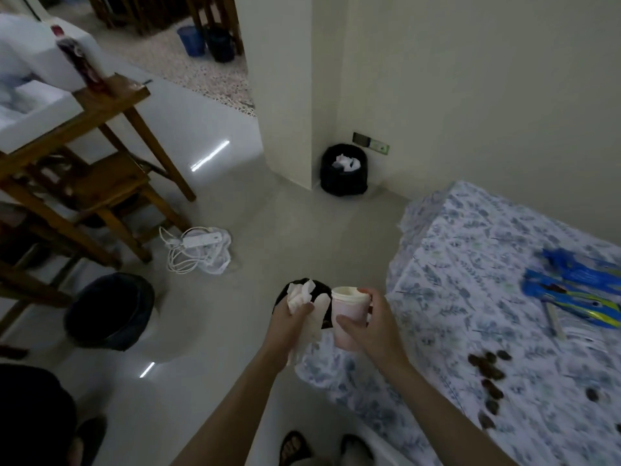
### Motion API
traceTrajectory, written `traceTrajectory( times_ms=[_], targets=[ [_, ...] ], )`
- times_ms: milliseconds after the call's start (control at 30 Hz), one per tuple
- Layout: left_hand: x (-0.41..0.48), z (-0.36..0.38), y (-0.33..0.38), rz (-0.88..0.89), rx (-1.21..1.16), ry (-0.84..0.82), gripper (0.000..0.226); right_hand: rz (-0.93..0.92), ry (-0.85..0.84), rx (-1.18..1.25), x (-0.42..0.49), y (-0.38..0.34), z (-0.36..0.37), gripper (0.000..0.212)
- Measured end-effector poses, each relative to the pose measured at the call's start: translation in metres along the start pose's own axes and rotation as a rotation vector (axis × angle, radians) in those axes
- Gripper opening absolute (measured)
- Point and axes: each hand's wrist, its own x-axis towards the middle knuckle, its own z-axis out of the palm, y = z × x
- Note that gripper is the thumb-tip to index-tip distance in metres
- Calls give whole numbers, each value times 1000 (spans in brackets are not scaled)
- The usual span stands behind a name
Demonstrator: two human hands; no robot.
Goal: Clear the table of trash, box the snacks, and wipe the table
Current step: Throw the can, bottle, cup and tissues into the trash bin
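right hand (364,326) fingers grasp the cup (349,317) by its wall, just left of the table (470,264); left hand (292,319) is clenched on tissue (302,295). cup: likely light, crushable; hold mid-wall. its long axis stands near upright, mouth up. bin (342,169) sits well beyond the table.

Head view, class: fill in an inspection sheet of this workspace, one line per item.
Surface: table under a floral cloth.
Job's things: crumpled tissues in left hand; pale cup in right hand; blue snack wrappers and brown bits lie on the table.
Clutter: nothing seen beyond those.
Grippers: both hands closed on trash, beside the table's corner.
Cables: white power strip with coiled cord on the floor.
Surroundings: lined bin by the wall, holding paper; dark bin; wooden furniture.
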Motion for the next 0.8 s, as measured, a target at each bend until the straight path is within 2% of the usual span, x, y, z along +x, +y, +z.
traceTrajectory(
  times_ms=[100, 267, 467, 600, 800],
  targets=[
    [20, -6, -9, -63, -17, 2, 39, 30, -18, -40, 15, 4, 14, 66],
    [53, -6, -8, -143, -21, 2, 18, 105, -5, -42, 50, 14, 34, 71],
    [116, -1, -17, -231, -72, 25, 22, 172, -49, -47, 97, 34, 50, 76],
    [155, 1, -43, -302, -63, 48, 10, 252, -70, -72, 124, 57, 65, 77],
    [229, -10, -118, -345, -28, 67, 13, 383, -103, -78, 176, 125, 131, 80]
  ],
)
